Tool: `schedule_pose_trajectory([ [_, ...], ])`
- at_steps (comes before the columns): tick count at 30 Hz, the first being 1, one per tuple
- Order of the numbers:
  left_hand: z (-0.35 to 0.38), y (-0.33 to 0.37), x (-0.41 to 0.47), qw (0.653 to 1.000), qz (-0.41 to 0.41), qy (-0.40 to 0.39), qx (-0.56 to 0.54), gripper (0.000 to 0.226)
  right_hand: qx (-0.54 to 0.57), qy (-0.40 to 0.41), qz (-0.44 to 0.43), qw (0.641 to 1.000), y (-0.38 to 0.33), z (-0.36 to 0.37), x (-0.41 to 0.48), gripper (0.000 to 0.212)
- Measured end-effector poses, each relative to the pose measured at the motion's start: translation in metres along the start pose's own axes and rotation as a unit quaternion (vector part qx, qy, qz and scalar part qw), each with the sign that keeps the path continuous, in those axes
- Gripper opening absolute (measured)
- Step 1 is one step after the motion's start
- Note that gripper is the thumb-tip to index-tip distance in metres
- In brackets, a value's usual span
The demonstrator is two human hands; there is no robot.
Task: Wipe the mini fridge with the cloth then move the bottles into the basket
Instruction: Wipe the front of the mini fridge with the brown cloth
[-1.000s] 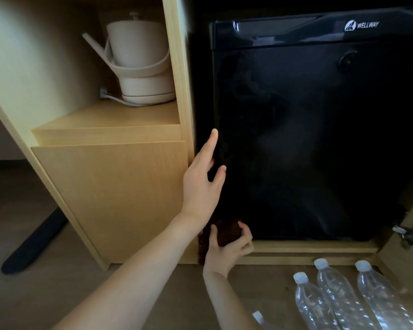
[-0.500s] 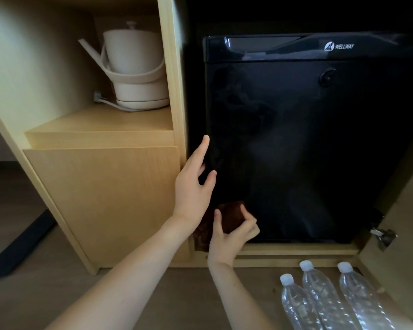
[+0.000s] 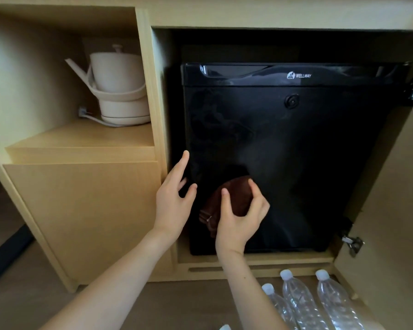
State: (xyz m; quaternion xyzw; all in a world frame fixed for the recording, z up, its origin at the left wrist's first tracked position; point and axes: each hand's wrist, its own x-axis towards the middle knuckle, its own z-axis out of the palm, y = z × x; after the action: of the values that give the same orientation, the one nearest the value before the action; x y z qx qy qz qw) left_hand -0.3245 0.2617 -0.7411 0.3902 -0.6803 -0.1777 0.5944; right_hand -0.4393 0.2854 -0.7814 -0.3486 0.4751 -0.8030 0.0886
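A black mini fridge (image 3: 296,151) stands shut inside a wooden cabinet. My right hand (image 3: 240,219) grips a brown cloth (image 3: 234,196) and holds it against the lower left of the fridge door. My left hand (image 3: 174,198) has straight fingers that touch the door's left edge, just left of the cloth. Three clear plastic bottles (image 3: 303,303) with white caps lie on the floor at the bottom right, in front of the cabinet. No basket is in view.
A cream kettle (image 3: 118,91) with its cord sits on a shelf in the left compartment. The cabinet's door (image 3: 391,234) stands open at the right, with metal hinges on its edge. A dark bar (image 3: 5,260) lies on the floor at the far left.
My right hand has carried the cloth up and to the right across the lower fridge door. My left hand has stayed at the door's left edge. The view has pulled back.
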Motion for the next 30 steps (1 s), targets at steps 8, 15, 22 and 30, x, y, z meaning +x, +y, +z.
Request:
schedule_pose_trajectory([
  [8, 0.001, 0.0, -0.001, 1.0, 0.002, -0.002, 0.013, 0.083, -0.054, 0.04, 0.179, 0.982, 0.054, -0.034, -0.038, 0.049],
  [15, 0.001, -0.001, 0.0, 1.0, -0.001, -0.001, 0.02, 0.086, 0.012, 0.041, 0.032, 0.999, -0.022, 0.0, 0.02, 0.049],
  [22, 0.002, -0.003, 0.0, 1.0, 0.001, 0.005, 0.031, 0.085, -0.019, 0.033, -0.055, 0.998, -0.02, 0.013, 0.041, 0.05],
  [30, 0.004, 0.002, -0.001, 0.999, -0.018, -0.001, 0.035, 0.086, -0.077, 0.077, 0.181, 0.978, 0.035, -0.045, -0.013, 0.041],
])
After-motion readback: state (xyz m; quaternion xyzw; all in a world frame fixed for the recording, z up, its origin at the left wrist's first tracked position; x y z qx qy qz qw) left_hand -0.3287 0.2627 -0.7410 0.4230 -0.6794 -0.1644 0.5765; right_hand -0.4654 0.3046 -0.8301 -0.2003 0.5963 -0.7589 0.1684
